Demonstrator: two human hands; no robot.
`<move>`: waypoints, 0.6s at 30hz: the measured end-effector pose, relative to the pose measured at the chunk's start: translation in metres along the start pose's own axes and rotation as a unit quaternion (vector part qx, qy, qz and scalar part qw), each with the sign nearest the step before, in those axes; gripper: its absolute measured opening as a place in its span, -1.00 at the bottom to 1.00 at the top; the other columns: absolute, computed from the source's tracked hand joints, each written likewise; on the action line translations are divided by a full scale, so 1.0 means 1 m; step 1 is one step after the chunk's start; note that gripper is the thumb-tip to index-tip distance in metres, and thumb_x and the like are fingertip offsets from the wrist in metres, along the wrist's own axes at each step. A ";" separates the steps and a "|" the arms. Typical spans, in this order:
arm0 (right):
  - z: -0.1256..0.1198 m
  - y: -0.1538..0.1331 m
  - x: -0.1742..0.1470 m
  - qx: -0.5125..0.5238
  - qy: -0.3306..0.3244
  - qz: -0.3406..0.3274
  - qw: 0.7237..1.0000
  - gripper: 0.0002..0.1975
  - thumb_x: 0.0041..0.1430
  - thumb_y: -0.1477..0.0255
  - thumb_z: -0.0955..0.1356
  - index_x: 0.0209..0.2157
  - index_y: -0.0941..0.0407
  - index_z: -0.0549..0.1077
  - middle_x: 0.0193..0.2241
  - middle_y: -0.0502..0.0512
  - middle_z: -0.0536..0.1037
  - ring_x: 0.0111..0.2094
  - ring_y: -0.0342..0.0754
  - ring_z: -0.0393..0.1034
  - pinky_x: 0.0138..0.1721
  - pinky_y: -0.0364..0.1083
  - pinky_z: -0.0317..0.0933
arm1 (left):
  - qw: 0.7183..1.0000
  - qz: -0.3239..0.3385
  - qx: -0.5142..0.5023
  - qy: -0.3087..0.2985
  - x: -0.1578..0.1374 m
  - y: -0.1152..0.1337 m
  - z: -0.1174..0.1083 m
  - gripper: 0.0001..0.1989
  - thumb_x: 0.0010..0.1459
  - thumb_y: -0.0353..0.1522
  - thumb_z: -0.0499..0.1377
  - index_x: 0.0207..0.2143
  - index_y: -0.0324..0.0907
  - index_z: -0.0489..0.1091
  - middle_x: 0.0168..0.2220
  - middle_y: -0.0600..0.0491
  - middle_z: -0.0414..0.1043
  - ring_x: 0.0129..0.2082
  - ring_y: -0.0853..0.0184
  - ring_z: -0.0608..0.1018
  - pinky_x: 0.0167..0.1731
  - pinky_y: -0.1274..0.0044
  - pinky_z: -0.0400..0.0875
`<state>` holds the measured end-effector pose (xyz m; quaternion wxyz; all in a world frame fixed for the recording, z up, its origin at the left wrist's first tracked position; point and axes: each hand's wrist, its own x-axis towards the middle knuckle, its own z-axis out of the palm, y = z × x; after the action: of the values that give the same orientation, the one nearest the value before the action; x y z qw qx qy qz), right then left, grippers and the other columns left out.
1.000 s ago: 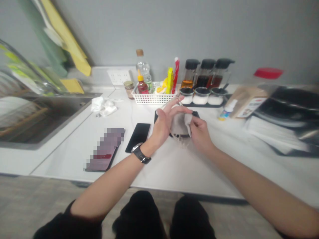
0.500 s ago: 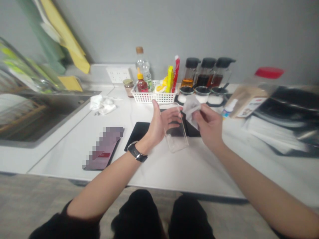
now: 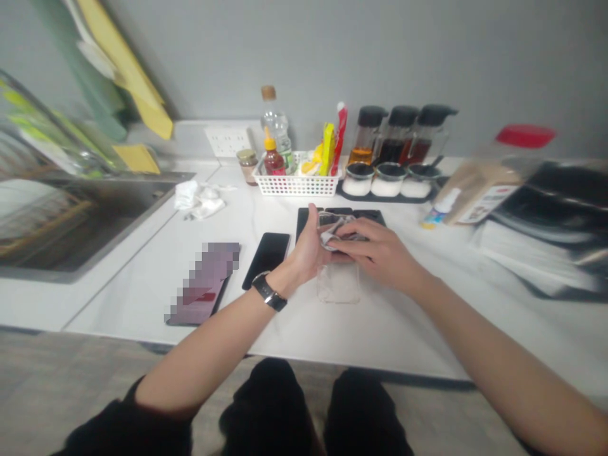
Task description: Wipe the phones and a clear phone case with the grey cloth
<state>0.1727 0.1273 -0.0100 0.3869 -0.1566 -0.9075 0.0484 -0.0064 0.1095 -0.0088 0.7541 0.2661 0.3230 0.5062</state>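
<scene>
My left hand (image 3: pixel 310 252) holds a clear phone case (image 3: pixel 339 286) from behind, its thumb up along the left side. The case stands tilted above the counter. My right hand (image 3: pixel 377 250) presses a crumpled white wipe (image 3: pixel 332 235) against the upper part of the case; its fingers partly cover the wipe. Left of my hands a black phone (image 3: pixel 266 258) lies on the counter. Farther left is a larger phone with a purple, blurred-out screen (image 3: pixel 209 285). Several dark phone-like slabs (image 3: pixel 375 218) lie behind my hands, partly hidden.
A white basket (image 3: pixel 297 185) holds bottles and packets at the wall. Beside it stand sauce bottles (image 3: pixel 399 136) and seasoning jars (image 3: pixel 387 180). A spray bottle (image 3: pixel 441 209) and a red-lidded jar (image 3: pixel 494 183) are right. Crumpled tissue (image 3: pixel 199 199) lies near the sink (image 3: pixel 95 253).
My right hand has moved left with the wipe, from beside the case onto it. The case now faces me more squarely and sits slightly lower.
</scene>
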 end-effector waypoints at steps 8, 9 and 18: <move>-0.005 -0.003 0.003 -0.062 0.060 0.078 0.993 -0.85 0.46 0.39 0.41 -0.19 0.05 0.68 -0.22 0.09 0.71 -0.23 -0.02 0.61 -0.22 -0.05 0.46 | 0.974 -0.080 0.158 -0.142 0.000 -0.010 -0.003 0.01 0.43 0.22 -0.49 -0.40 -0.21 0.53 -0.42 -0.12 0.52 -0.37 0.26 0.57 -0.29 0.45 0.50; -0.005 -0.003 0.002 -0.083 0.075 0.080 0.990 -0.82 0.47 0.40 0.40 -0.20 0.06 0.68 -0.22 0.10 0.71 -0.24 -0.01 0.61 -0.24 -0.04 0.45 | 0.971 -0.083 0.167 -0.151 0.000 -0.010 -0.002 0.01 0.42 0.23 -0.48 -0.39 -0.21 0.54 -0.39 -0.13 0.54 -0.35 0.25 0.58 -0.28 0.45 0.49; 0.008 -0.027 -0.003 0.025 -0.078 -0.031 0.996 -0.79 0.51 0.37 0.38 -0.16 0.02 0.71 -0.30 0.00 0.71 -0.29 -0.12 0.60 -0.32 -0.12 0.34 | 0.996 0.016 0.089 -0.026 0.004 0.003 -0.010 -0.15 0.37 0.29 -0.15 0.01 -0.20 0.57 -0.36 -0.04 0.52 -0.40 0.25 0.55 -0.38 0.49 0.45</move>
<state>0.1621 0.1017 -0.0118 0.3203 -0.1146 -0.9377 0.0708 -0.0151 0.1147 -0.0142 0.7275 0.3505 0.3423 0.4804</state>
